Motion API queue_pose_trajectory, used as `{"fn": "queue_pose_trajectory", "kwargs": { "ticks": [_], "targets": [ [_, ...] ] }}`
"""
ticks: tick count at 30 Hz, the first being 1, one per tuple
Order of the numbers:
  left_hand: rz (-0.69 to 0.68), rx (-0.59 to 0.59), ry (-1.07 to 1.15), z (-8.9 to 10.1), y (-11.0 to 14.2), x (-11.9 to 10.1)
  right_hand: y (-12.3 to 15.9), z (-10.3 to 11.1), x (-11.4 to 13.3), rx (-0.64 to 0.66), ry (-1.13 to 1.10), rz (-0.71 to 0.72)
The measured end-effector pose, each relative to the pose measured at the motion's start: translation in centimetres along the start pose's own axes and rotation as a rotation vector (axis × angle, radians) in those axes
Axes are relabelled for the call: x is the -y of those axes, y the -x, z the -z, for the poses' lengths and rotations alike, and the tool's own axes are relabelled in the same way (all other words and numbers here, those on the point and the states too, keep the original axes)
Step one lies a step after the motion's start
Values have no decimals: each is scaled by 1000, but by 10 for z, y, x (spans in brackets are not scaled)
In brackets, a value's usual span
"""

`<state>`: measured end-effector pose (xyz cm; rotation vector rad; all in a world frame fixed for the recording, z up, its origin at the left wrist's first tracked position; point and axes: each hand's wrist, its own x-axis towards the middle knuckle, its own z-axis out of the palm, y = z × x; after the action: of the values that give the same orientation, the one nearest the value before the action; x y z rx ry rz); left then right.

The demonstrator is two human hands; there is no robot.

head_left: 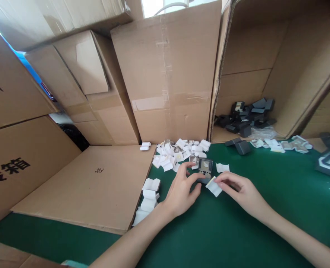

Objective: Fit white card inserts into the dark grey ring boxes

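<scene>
A small black hinged box [206,164] stands with its lid raised on the green table, its pale inside showing. My left hand [180,188] is at its left and front side, index finger and thumb on the lower part and the other fingers bent beside the lid. Between the thumb and fingers of my right hand [239,186] is a small white paper piece [215,187] with a yellowish edge, just in front of the box. Another white paper piece [222,168] lies right of the box. Behind my left hand is a pile of folded white pieces [167,152].
More white pieces [149,195] line the edge of a cardboard flap [83,182] at left. An open carton [254,48] at back right holds several black boxes [246,117]. Black boxes [241,147] and white pieces [282,144] lie before it. Tall cartons [167,82] wall the back.
</scene>
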<state>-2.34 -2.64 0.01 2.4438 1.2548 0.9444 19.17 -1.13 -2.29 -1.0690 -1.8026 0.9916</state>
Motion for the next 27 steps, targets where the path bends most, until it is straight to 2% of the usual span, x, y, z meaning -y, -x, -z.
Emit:
{"fn": "queue_pose_trajectory", "kwargs": {
  "ticks": [4,8,15,27],
  "targets": [
    [44,60,66,2,-1,-1,1,-2,0,32,25,29],
    [1,126,53,3,-1,-1,1,0,0,33,12,35],
    [-116,202,-73,3,0,0,1,5,-1,-149,-41,52],
    [-226,164,-183,-4,-1,5,1,-1,-3,-257,45,214]
  ]
}}
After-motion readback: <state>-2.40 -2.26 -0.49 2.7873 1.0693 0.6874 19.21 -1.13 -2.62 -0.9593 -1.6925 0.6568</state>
